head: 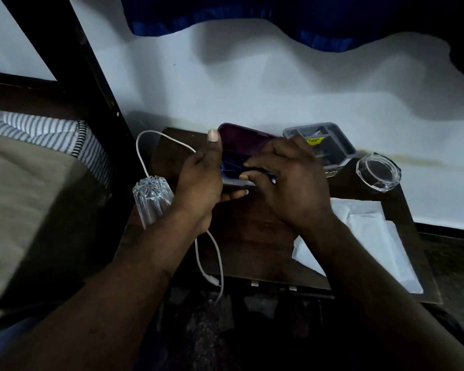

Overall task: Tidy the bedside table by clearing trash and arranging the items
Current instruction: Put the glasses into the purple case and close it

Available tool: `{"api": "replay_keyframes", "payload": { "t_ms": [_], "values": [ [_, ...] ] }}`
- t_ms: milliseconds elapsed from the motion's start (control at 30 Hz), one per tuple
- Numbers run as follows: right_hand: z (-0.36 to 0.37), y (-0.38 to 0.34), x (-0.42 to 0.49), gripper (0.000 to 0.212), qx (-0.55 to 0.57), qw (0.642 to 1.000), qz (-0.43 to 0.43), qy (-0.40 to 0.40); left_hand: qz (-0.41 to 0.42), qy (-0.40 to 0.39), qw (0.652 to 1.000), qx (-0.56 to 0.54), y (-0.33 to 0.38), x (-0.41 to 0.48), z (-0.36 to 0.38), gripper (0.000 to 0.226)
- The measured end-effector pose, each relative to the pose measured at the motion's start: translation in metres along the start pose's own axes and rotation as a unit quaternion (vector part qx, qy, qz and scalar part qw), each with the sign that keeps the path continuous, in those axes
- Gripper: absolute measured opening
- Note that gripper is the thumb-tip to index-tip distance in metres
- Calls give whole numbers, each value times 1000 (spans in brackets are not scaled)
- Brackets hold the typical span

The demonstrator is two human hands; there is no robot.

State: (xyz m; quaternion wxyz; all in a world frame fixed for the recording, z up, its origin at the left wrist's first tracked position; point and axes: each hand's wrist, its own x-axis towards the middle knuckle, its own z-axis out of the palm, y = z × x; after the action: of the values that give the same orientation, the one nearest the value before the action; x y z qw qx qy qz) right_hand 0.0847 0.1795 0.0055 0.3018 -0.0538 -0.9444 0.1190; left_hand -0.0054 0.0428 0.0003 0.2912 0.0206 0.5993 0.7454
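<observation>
Left hand (198, 178) grasps the left end of an open purple case (241, 135), thumb standing upright against that end and fingers curled underneath, so the case is lifted just above the dark wooden bedside table (252, 236) at the centre of the frame. Right hand (287, 183) comes in from the right, its bent fingertips nipping a blue item (231, 164), perhaps a cloth or wrapper, that lies inside the case; its thumb is hidden, so how firm the pinch is stays uncertain. The case's long axis runs left to right across the frame, with its raised lid on the far side toward the wall, and the blue item lies along that same line between the two hands. The right hand is nearer to it and looks best placed to tuck it in or draw it out, while the left only steadies the case. Around them, a white charging cable (145, 156) loops off the table's left edge, and an upturned cut-glass tumbler (152, 202) stands by the left wrist. Behind the right hand sits a grey plastic container (330, 145) with a yellow label, and right of it a clear glass dish (378, 170). White paper (367, 228), probably trash, lies on the table at lower right. A bed with striped bedding (38, 129) fills the left of the frame.
</observation>
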Motion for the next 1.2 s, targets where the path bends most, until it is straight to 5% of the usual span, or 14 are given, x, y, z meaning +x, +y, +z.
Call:
{"api": "replay_keyframes", "payload": {
  "t_ms": [900,1100,1200],
  "values": [
    [1,-3,-1,26,50,998,23,-10,-62,-5,997,-35,10,-3,0,56],
    [-11,6,8,28,117,949,240,166,-72,9,996,-60,16,-2,-4,53],
    [-12,12,6,37,214,888,387,129,-73,10,995,-64,18,-3,-4,46]
  ]
}}
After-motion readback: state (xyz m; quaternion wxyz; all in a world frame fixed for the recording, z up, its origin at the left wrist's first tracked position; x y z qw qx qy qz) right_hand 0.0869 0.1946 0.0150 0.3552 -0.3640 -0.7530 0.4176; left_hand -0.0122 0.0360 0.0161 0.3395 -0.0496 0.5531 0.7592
